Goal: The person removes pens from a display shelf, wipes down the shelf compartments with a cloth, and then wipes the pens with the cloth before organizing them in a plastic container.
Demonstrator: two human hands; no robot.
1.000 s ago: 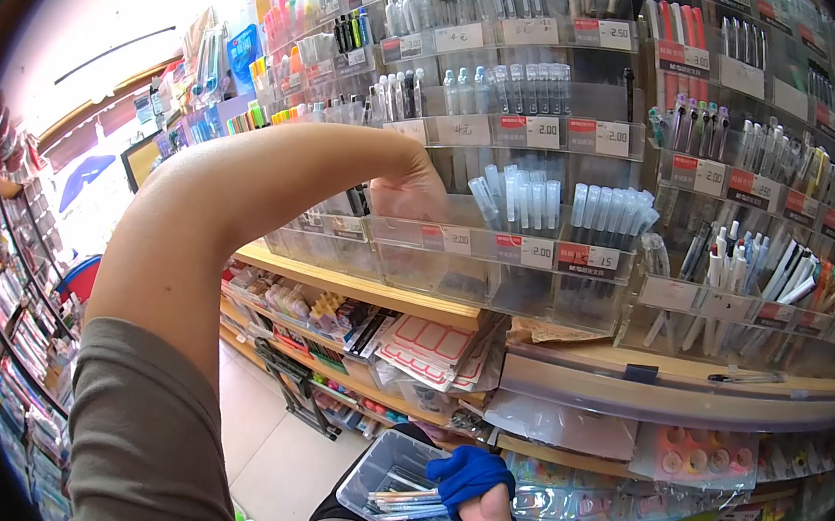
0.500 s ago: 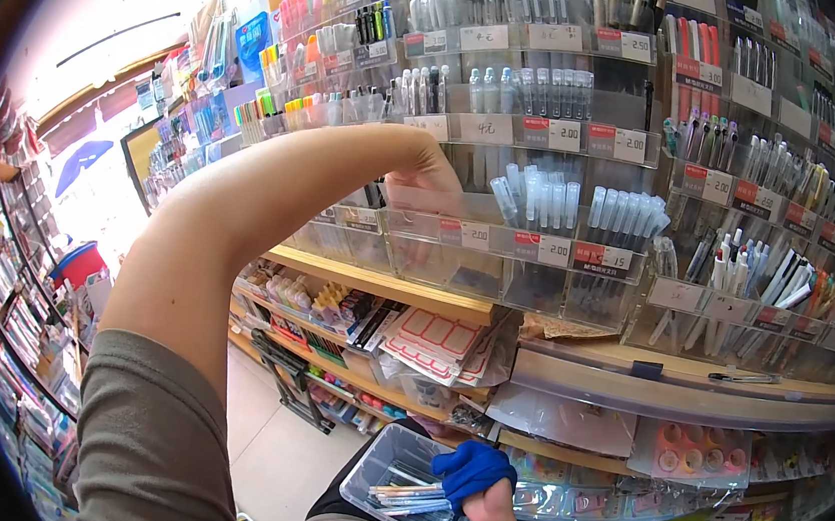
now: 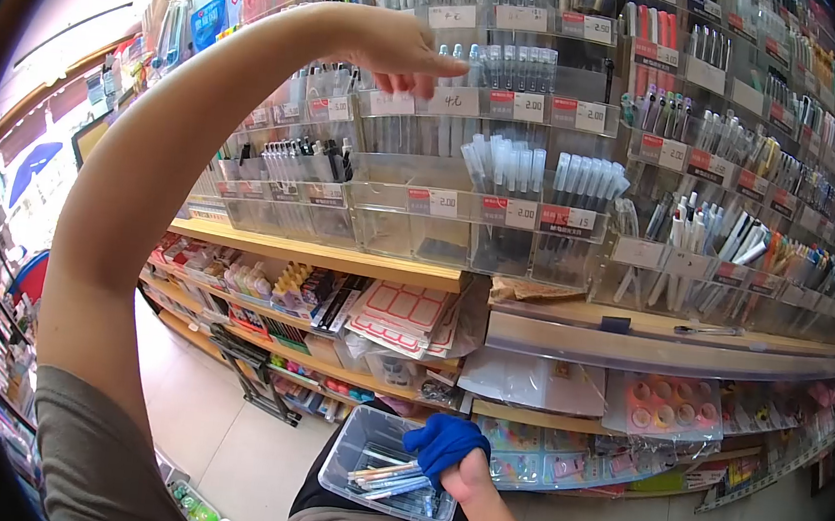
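Observation:
My left hand [image 3: 397, 53] is raised to an upper tier of the clear pen rack [image 3: 411, 172]. Its index finger points right, close to upright pens [image 3: 473, 63], while the other fingers hang lower and apart; nothing shows in them. Whether the fingertip touches a pen cannot be made out. Low in the view, my right hand [image 3: 465, 476] is closed on a blue cloth [image 3: 447, 444] at the right side of a clear plastic box [image 3: 345, 455]. Several pens [image 3: 386, 481] lie loose in that box, which rests over my lap.
Pale-capped pens [image 3: 507, 164] and white pens [image 3: 692, 227] stand in other compartments. Below the rack is a wooden ledge [image 3: 338, 253], with packaged goods [image 3: 397, 314] under it. A black folding stand [image 3: 255, 381] is on the floor. More shelving lines the left edge.
My left hand has risen out of the lower tier to the one above, and its fingers now show. The view has shifted. My right hand still holds the cloth at the box.

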